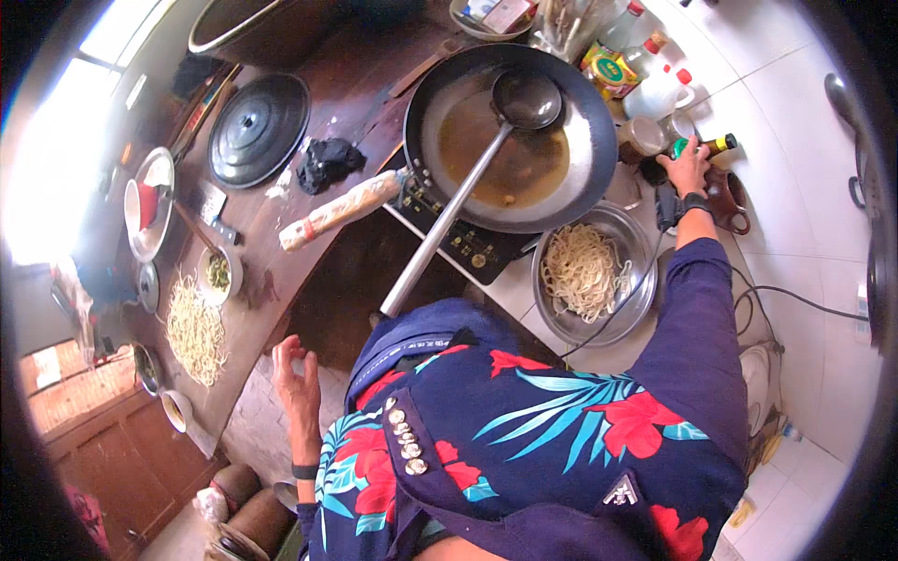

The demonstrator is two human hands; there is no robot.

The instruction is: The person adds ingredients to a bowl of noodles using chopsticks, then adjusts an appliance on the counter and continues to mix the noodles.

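Observation:
My right hand (pixel 684 168) is on a green-capped dark jar (pixel 678 148) among the condiment containers; whether it grips the jar is unclear. My left hand (pixel 297 379) hangs beside the counter with nothing in it, fingers apart and slightly bent. Before me, a wok (pixel 515 203) with brown liquid sits on an induction cooker (pixel 471 247). A long-handled metal ladle (pixel 449 217) lies across the wok, its bowl over the far side. Cooked-looking noodles (pixel 582 270) lie in a steel basin (pixel 635 308) just right of the cooker. Pale noodles (pixel 194 333) are heaped on the wooden counter at the left.
A black lid (pixel 258 131), a cleaver (pixel 212 208) and a small bowl of chopped greens (pixel 229 280) are on the left counter. The wok's wrapped handle (pixel 344 210) sticks out leftward. Bottles (pixel 652 91) and a brown jug (pixel 727 200) line the tiled wall. A cable crosses the basin.

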